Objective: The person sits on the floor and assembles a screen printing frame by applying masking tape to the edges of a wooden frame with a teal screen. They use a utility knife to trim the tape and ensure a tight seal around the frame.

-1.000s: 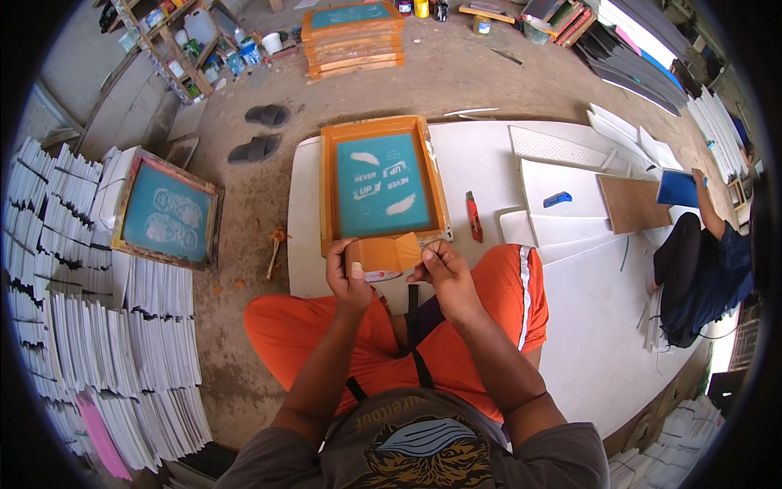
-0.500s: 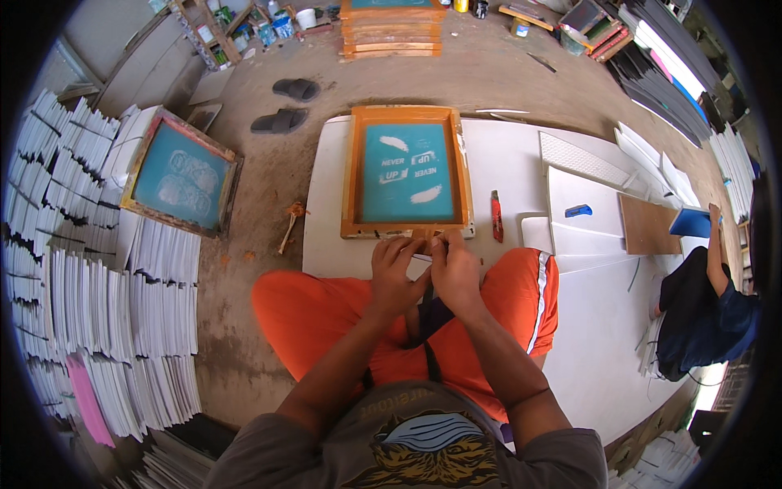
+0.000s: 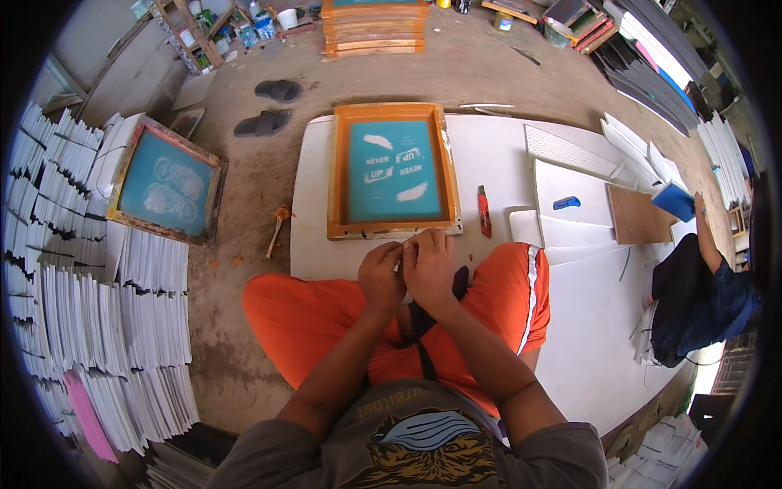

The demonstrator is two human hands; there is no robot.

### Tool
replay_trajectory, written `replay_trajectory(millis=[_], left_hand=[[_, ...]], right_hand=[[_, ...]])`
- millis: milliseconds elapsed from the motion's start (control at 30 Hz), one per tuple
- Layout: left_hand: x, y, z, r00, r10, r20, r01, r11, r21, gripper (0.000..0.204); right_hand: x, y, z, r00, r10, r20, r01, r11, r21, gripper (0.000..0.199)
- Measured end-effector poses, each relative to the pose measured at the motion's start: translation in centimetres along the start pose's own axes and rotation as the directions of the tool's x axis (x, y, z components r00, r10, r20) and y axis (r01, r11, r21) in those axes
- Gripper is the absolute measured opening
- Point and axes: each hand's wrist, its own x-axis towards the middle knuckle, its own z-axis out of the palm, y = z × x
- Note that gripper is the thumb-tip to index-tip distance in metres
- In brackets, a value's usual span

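My left hand and my right hand meet above my lap, just short of the near edge of a screen-printing frame. Fingers of both are curled in and pressed together. A small pale bit shows between them, too little to name. The frame lies flat on a white board, its wood edged with brown tape, its teal mesh bearing white lettering and smears. Neither hand appears to touch it. A red utility knife rests right of the frame.
A blue cutter and a brown board lie to the right, near a co-worker's arm holding a blue block. A second screen frame leans on stacked white sheets at left. Slippers and stacked frames are beyond.
Both hands have drawn back from the frame's near edge toward me, and their fingers have curled closer together. The whole view has shifted slightly.
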Motion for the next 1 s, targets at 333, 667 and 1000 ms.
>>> replay_trajectory(millis=[333,667,1000], left_hand=[[1.5,0.8,-1.2,0.910,-0.374,0.182,0.413,0.859,-0.302,0.021],[1.9,-0.7,-0.6,0.663,-0.588,0.463,0.727,0.359,-0.585,0.025],[2.3,-1.6,0.2,0.593,-0.498,0.633,0.805,0.365,-0.467,0.026]], right_hand=[[-3.3,3.0,-1.4,0.978,0.127,0.164,-0.182,0.904,0.388,0.058],[0.3,6.3,-3.8,0.917,-0.138,0.375,0.014,0.948,0.317,0.058],[2.5,10.8,-5.8,0.813,-0.279,0.512,0.089,0.927,0.363,0.061]])
